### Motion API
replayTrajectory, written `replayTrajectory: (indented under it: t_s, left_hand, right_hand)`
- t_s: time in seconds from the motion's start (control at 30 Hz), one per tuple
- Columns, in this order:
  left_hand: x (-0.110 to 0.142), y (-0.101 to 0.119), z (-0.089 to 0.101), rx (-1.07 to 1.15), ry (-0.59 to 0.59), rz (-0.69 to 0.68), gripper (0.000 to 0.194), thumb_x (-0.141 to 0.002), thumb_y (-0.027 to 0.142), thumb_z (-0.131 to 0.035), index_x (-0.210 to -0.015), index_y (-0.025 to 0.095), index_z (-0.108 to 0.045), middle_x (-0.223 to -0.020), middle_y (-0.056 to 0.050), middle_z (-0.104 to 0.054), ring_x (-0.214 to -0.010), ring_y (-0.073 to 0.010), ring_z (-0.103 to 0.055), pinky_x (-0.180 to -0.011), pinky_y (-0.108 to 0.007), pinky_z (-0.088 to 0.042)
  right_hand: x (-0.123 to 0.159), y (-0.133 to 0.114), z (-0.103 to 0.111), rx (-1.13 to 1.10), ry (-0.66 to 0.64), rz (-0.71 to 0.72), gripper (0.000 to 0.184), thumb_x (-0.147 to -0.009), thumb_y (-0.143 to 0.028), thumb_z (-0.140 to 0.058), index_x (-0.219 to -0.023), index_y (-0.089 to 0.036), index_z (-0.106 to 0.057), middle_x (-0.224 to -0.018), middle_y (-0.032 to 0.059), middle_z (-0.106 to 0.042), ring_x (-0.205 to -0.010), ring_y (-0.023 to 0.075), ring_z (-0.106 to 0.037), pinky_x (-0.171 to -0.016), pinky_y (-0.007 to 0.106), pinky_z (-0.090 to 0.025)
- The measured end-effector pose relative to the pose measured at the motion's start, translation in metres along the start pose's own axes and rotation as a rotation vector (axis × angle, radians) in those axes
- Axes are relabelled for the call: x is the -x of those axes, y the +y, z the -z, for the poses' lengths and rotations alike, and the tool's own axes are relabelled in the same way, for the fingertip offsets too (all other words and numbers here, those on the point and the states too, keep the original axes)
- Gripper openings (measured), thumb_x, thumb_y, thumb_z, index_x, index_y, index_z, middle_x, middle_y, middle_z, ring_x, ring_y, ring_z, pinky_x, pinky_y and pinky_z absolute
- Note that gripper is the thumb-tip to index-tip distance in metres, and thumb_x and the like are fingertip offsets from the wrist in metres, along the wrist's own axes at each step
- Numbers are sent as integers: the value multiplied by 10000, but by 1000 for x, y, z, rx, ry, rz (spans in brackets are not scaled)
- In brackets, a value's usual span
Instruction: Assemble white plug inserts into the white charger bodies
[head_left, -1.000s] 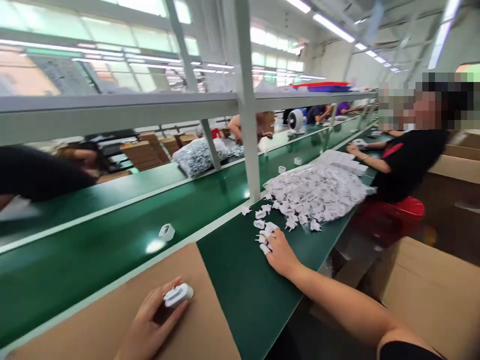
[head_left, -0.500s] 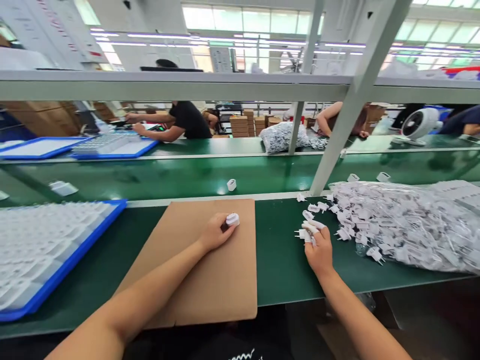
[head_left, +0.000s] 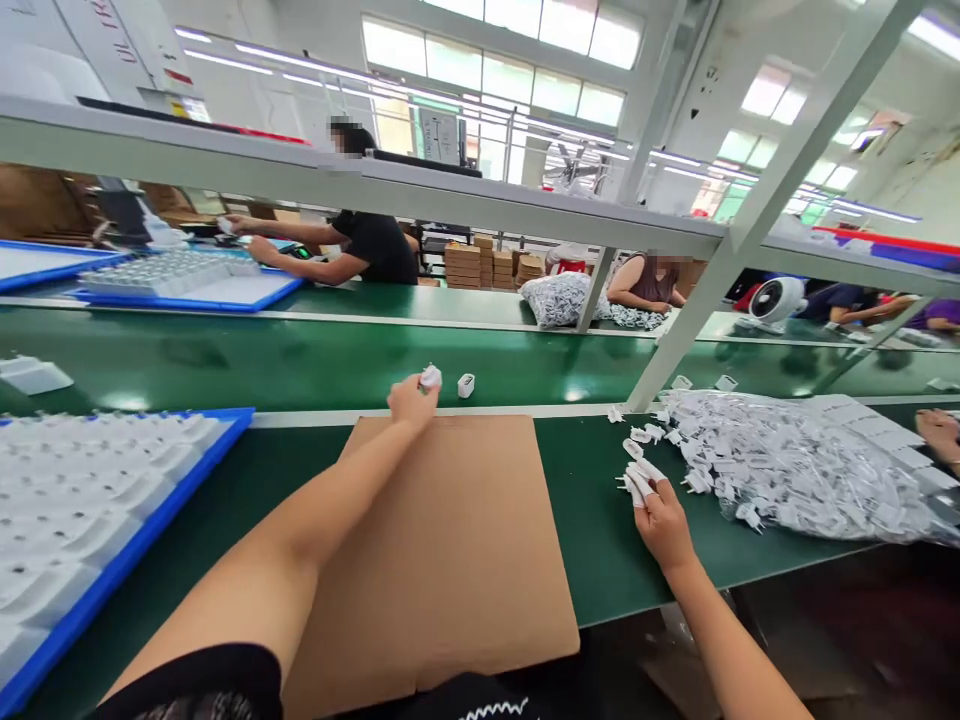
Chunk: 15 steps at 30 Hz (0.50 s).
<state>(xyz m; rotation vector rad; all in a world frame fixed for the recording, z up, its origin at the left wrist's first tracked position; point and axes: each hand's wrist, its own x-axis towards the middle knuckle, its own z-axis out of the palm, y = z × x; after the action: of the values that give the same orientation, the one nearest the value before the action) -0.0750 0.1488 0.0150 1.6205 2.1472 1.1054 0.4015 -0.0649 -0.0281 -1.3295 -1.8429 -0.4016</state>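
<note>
Windows (head_left: 517, 80) behind green bench (head_left: 600, 540); left grip (head_left: 412, 402) closed round white plug (head_left: 430, 377); right grip (head_left: 665, 525) at loose plugs (head_left: 633, 449), hold unclear.

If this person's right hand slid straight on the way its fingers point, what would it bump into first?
Most likely the loose white plug piece lying just beyond the fingers of the right hand. The gap is hard to judge here; they may already be touching.
</note>
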Motion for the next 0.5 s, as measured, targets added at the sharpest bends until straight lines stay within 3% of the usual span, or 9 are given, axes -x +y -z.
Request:
replayTrajectory:
  t_s: [0.13, 0.2, 0.23, 0.3, 0.37, 0.4, 0.43, 0.5]
  left_hand:
    - [-50, -20, 11, -36, -47, 115, 409, -828, 381, -647, -1160, 152, -711, -1234, -249, -705, -1246, -465, -548, -1021, -571, -404]
    - [-58, -26, 12, -41, -102, 157, 408, -770, 366, -686, -1119, 155, -711, -1189, -258, -707, -1240, -497, -547, -1017, -607, -395]
    - [-58, -28, 12, -46, -93, 188, 448, -743, 361, -702, -1136, 148, -698, -1205, -266, -694, -1251, -508, -536, -1024, -618, -388]
    - [-51, -27, 11, -58, 55, 218, 612, -718, 366, -709, -1268, 112, -622, -1344, -289, -611, -1333, -510, -467, -1072, -623, -355]
    - [-37, -23, 7, -68, 259, 113, 745, -747, 387, -685, -1404, 88, -501, -1495, -284, -484, -1425, -471, -374, -1139, -590, -310]
    - [-30, -19, 5, -71, 307, 11, 766, -773, 405, -670, -1440, 95, -461, -1532, -263, -450, -1448, -444, -351, -1162, -565, -298]
    - [-24, -16, 2, -75, 293, -94, 770, -797, 433, -659, -1459, 106, -443, -1544, -244, -444, -1453, -424, -348, -1172, -546, -294]
    - [-17, -10, -4, -105, 138, -187, 784, -805, 511, -674, -1444, 101, -476, -1507, -243, -497, -1424, -429, -386, -1159, -540, -314]
  right_hand:
    - [-8, -21, 6, -23, 57, -132, 278, -986, -302, -588, -1205, -219, -737, -1256, 161, -685, -1237, 290, -671, -1068, 517, -579]
    - [-15, -37, 7, -76, 79, -231, 273, -974, -343, -601, -1173, -238, -756, -1226, 148, -711, -1123, 271, -707, -969, 475, -617]
    - [-19, -46, 6, -132, 79, -303, 267, -958, -373, -626, -1145, -245, -766, -1186, 135, -731, -1032, 256, -722, -889, 441, -634]
    - [-33, -64, -1, -314, 81, -509, 306, -891, -448, -716, -1109, -241, -774, -1072, 104, -765, -832, 215, -710, -721, 371, -622]
    - [-53, -81, -12, -570, 108, -759, 415, -790, -516, -812, -1077, -220, -766, -937, 67, -777, -687, 179, -666, -611, 323, -578]
    - [-63, -89, -19, -709, 110, -865, 463, -743, -542, -845, -1055, -211, -759, -903, 56, -775, -643, 166, -651, -573, 304, -554]
    - [-73, -96, -25, -834, 102, -952, 487, -693, -557, -876, -1009, -208, -751, -876, 48, -771, -630, 160, -650, -551, 286, -536]
    - [-91, -110, -36, -1077, 26, -1068, 491, -594, -528, -940, -915, -221, -730, -915, 40, -775, -721, 174, -697, -595, 277, -560]
